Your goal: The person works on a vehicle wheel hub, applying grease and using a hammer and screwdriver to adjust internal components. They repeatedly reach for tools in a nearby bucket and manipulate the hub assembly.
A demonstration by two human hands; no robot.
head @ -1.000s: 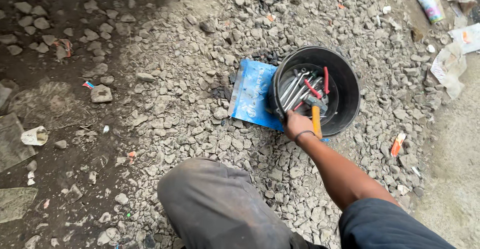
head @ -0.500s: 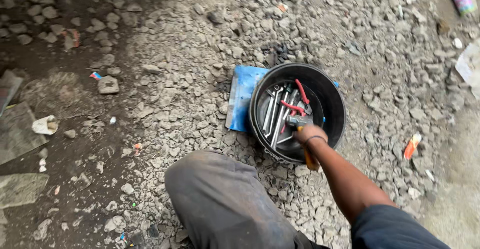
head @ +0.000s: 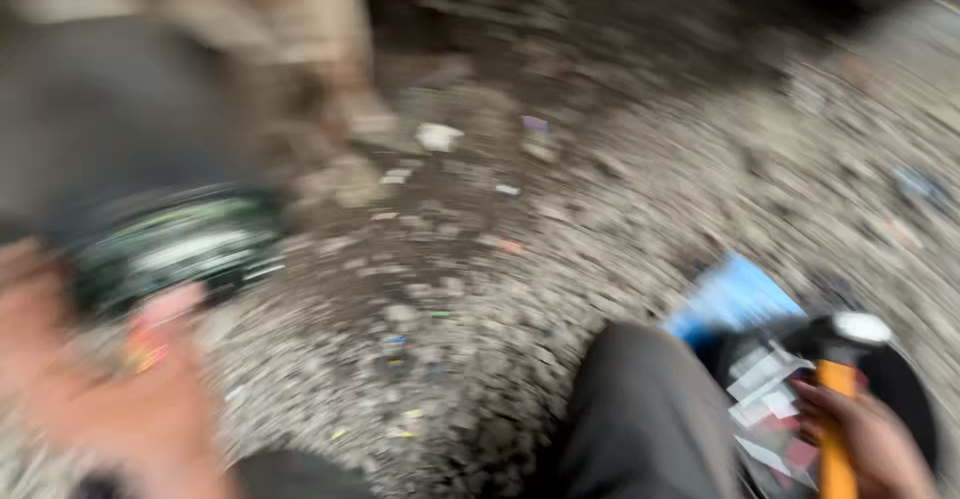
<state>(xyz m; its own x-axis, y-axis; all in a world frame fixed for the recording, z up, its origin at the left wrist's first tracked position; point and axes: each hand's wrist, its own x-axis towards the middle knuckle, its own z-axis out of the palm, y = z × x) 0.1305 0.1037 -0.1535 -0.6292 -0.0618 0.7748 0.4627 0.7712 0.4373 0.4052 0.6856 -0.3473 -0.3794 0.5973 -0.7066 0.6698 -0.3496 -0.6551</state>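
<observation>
Right hand point(head: 868, 439), lower right of the view: fingers curled shut around the orange handle of a hammer point(head: 840, 399), gripping it at mid-length. Hammer: orange shaft, dark head with a pale, rounded face at the top end; the picture is heavily smeared, so finer detail cannot be told. Its long axis runs nearly upright in the view, head pointing up and away from the person, handle end running down past the lower edge. It is held over a black bucket point(head: 915, 399) holding metal tools point(head: 765, 384), pale and reddish, lying loosely across one another. A blue sheet point(head: 735, 294) lies just beside the bucket on its far left side. Left hand point(head: 110, 399), lower left: a blurred shape touching or close under a dark round object point(head: 170, 244) with green and pale streaks; how far this hand is open cannot be told. A grey-trousered knee point(head: 645, 419) sits between the hands. Grey gravel ground point(head: 480, 289) lies all around.
</observation>
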